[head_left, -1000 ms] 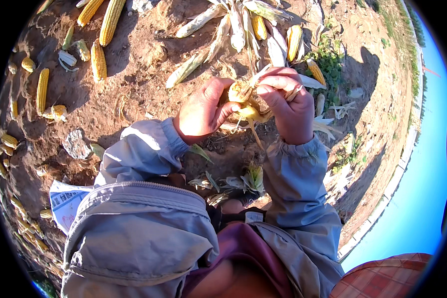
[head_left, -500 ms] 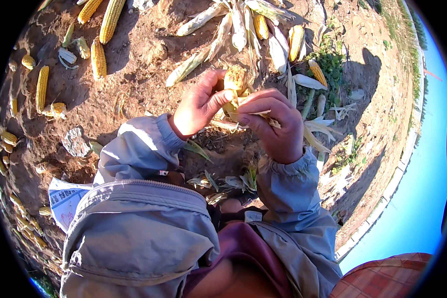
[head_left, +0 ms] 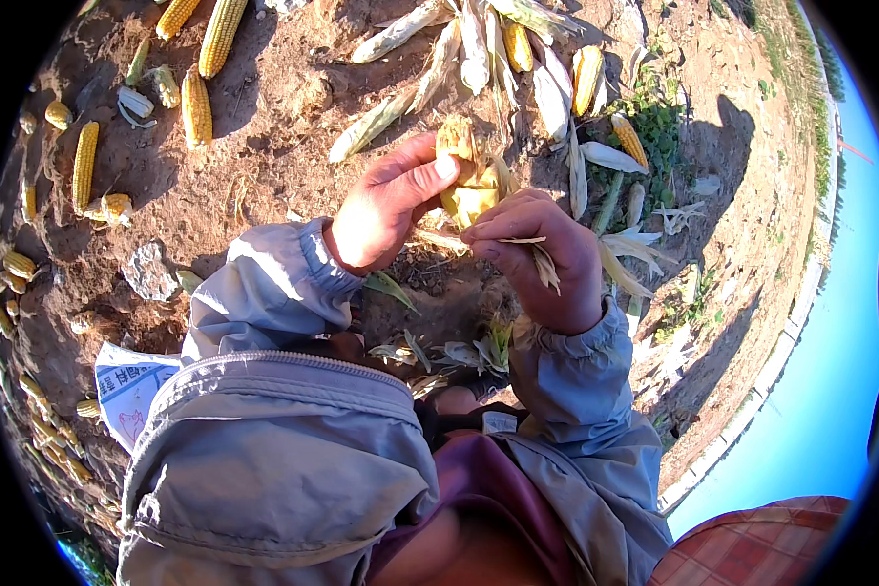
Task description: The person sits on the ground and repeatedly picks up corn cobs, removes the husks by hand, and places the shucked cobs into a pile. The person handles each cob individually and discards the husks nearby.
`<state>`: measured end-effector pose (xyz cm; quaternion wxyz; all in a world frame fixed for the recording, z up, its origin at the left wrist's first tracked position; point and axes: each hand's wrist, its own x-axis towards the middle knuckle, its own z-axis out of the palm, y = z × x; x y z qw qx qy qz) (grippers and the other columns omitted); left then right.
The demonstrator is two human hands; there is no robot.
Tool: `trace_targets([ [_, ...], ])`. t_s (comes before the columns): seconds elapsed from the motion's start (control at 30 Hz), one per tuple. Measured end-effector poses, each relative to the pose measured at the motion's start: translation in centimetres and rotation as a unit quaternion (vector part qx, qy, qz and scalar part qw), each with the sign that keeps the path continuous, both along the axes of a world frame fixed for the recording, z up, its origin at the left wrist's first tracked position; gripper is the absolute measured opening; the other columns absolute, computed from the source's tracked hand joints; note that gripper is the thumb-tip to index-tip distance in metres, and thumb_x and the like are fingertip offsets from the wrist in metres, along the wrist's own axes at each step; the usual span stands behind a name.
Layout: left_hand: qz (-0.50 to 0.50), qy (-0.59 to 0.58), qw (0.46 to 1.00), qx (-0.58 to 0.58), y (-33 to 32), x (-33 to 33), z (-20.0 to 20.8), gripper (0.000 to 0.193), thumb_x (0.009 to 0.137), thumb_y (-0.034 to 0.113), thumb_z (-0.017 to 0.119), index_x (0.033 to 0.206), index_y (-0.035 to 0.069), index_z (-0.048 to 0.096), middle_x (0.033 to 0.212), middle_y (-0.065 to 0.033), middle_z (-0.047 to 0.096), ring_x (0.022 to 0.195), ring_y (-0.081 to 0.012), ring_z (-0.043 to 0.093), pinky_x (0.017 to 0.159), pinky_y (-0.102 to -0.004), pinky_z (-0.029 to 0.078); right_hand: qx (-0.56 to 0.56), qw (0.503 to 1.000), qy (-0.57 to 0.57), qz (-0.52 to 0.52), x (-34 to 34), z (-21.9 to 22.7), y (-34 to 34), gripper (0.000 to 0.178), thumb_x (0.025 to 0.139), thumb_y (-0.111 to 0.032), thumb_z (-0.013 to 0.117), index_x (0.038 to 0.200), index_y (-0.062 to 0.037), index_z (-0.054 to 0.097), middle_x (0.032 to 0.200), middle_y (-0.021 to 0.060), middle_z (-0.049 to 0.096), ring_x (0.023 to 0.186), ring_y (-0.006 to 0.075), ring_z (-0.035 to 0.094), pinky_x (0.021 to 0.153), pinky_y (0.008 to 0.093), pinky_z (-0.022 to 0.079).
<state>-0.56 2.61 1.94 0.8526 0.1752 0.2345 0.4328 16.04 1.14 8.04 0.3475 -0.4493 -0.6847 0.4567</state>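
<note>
Held up above the soil is a short ear of corn (head_left: 471, 199), its brownish tip upward and pale yellow husk around its lower part. My left hand (head_left: 385, 211) is closed on it from the left, thumb pressed near the top. Closed in a pinch, my right hand (head_left: 549, 256) grips a strip of dry corn husk (head_left: 545, 268) at the ear's lower right. The strip's loose end hangs out past the fingers. Whether kernels fill the covered part of the ear is hidden by husk and fingers.
Husked yellow cobs (head_left: 196, 109) lie scattered at the far left. Beyond my hands spreads a bunch of dry husks and unhusked ears (head_left: 474, 59). A grey stone (head_left: 148, 272) sits to the left, above a printed white bag (head_left: 127, 396). Green weeds (head_left: 654, 132) grow at the right.
My right hand has moved slightly down and away from the ear with the husk strip, uncovering more of the ear's yellow lower part. My left hand keeps its hold.
</note>
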Motion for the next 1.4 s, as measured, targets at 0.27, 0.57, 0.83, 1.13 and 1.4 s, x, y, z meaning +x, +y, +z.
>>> trace_targets([
  [0.27, 0.034, 0.093, 0.992, 0.073, -0.9, 0.8, -1.7, 0.037, 0.089, 0.028, 0.05, 0.112, 0.0, 0.049, 0.103, -0.0062, 0.057, 0.094, -0.013, 0.051, 0.084, -0.0264, 0.039, -0.011, 0.988, -0.035, -0.15, 0.6, -2.5, -0.9, 0.045, 0.065, -0.007, 0.072, 0.104, -0.002, 0.05, 0.104, 0.0141, 0.05, 0.089, 0.0213, 0.053, 0.075, 0.031, 0.044],
  [0.57, -0.389, 0.555, 0.656, 0.332, -3.5, 0.5, -8.8, 0.051, 0.081, 0.044, 0.049, 0.104, -0.001, 0.054, 0.099, -0.0204, 0.056, 0.093, -0.0343, 0.054, 0.08, -0.0403, 0.043, -0.273, 0.908, -0.284, 0.144, 4.9, -15.3, -12.4, 0.024, 0.079, -0.019, 0.054, 0.1, -0.0085, 0.058, 0.098, 0.0111, 0.059, 0.089, 0.0275, 0.056, 0.08, 0.0354, 0.044],
  [0.83, -0.361, 0.518, 0.713, 0.305, -4.5, 0.3, -10.1, 0.045, 0.08, 0.038, 0.053, 0.107, 0.001, 0.054, 0.092, -0.0164, 0.06, 0.085, -0.0296, 0.058, 0.075, -0.0367, 0.045, -0.294, 0.93, -0.091, -0.202, 12.4, -0.8, 5.8, 0.032, 0.085, -0.022, 0.052, 0.115, -0.0088, 0.051, 0.109, 0.0127, 0.058, 0.098, 0.0246, 0.057, 0.076, 0.0361, 0.047],
  [1.13, -0.367, 0.465, 0.742, 0.314, -4.1, 1.5, -7.9, 0.042, 0.082, 0.034, 0.053, 0.106, 0.0, 0.054, 0.094, -0.0178, 0.06, 0.087, -0.0292, 0.058, 0.076, -0.0363, 0.045, -0.13, 0.99, 0.009, -0.056, 6.9, 0.5, 7.0, 0.035, 0.087, -0.016, 0.053, 0.119, -0.0022, 0.047, 0.112, 0.0101, 0.056, 0.099, 0.0162, 0.055, 0.079, 0.0274, 0.045],
  [1.4, -0.373, 0.435, 0.767, 0.29, -5.2, 1.6, -10.5, 0.039, 0.082, 0.028, 0.055, 0.108, -0.002, 0.051, 0.093, -0.0175, 0.058, 0.083, -0.0258, 0.058, 0.074, -0.0334, 0.045, -0.401, 0.898, -0.124, -0.135, 12.9, -13.6, -13.1, 0.04, 0.086, -0.039, 0.05, 0.083, -0.0014, 0.063, 0.068, 0.0063, 0.062, 0.065, 0.0155, 0.06, 0.059, 0.0283, 0.046],
])
